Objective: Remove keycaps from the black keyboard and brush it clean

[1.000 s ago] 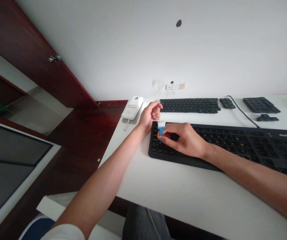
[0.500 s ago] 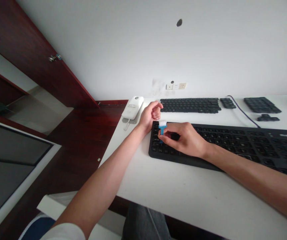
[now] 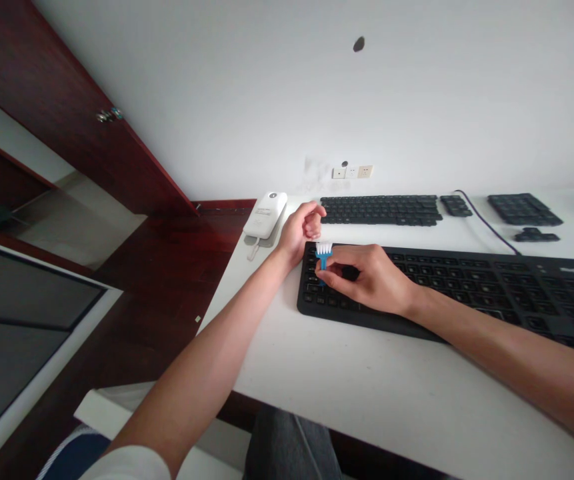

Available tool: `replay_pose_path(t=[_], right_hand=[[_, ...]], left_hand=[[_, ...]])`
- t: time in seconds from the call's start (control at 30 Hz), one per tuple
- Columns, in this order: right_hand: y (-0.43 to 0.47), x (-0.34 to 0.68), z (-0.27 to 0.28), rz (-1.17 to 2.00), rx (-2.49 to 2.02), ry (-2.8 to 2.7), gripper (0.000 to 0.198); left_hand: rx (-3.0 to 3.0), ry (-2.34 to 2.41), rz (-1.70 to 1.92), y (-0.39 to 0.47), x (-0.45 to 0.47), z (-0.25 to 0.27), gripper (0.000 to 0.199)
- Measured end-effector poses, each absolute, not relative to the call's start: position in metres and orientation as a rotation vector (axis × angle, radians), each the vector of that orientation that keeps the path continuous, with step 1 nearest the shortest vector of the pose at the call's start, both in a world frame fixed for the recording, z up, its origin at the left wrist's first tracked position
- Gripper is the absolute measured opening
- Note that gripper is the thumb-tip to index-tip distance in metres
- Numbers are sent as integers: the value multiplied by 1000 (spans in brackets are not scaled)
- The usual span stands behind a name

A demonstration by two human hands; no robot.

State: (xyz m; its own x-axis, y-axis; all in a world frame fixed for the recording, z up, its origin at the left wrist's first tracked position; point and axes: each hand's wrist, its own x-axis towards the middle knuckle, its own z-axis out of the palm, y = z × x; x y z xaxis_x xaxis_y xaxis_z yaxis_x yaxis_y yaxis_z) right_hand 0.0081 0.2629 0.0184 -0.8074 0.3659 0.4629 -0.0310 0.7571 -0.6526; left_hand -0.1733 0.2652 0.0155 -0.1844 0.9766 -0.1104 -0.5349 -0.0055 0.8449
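Note:
In the head view, my right hand point(image 3: 367, 277) pinches a small blue brush point(image 3: 323, 257) between thumb and fingers, its white bristles pointing up and away from me. That hand rests over the left end of a black keyboard base point(image 3: 391, 325) whose keycaps are off, exposing the key sockets. My left hand point(image 3: 303, 232) lies by the base's far left corner with its fingers curled in; nothing shows in them. Beyond the base, the removed black keycaps lie in groups: a large main block point(image 3: 379, 211), a small cluster point(image 3: 455, 206), a number-pad block point(image 3: 524, 210) and arrow keys point(image 3: 537, 235).
A white phone-like device point(image 3: 265, 217) with a short cable lies at the table's left edge. The keyboard cable point(image 3: 487, 223) runs back toward the wall. Wall sockets point(image 3: 351, 173) sit above the white table point(image 3: 347, 373). A dark red door point(image 3: 81, 100) stands at left.
The brush has shifted very slightly to the left in my right hand. My left hand and the keyboard parts keep their places.

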Motion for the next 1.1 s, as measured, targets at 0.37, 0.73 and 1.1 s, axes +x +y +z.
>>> replay_pose_path(t=[0.37, 0.73, 1.1], right_hand=[[263, 8, 19, 824, -215, -2387, 17], [262, 9, 21, 855, -252, -2368, 16], [263, 8, 19, 840, -238, -2380, 16]], left_hand=[[681, 941, 1522, 265, -174, 15, 33], [649, 969, 1525, 265, -174, 15, 31], [665, 926, 1532, 265, -175, 14, 30]])
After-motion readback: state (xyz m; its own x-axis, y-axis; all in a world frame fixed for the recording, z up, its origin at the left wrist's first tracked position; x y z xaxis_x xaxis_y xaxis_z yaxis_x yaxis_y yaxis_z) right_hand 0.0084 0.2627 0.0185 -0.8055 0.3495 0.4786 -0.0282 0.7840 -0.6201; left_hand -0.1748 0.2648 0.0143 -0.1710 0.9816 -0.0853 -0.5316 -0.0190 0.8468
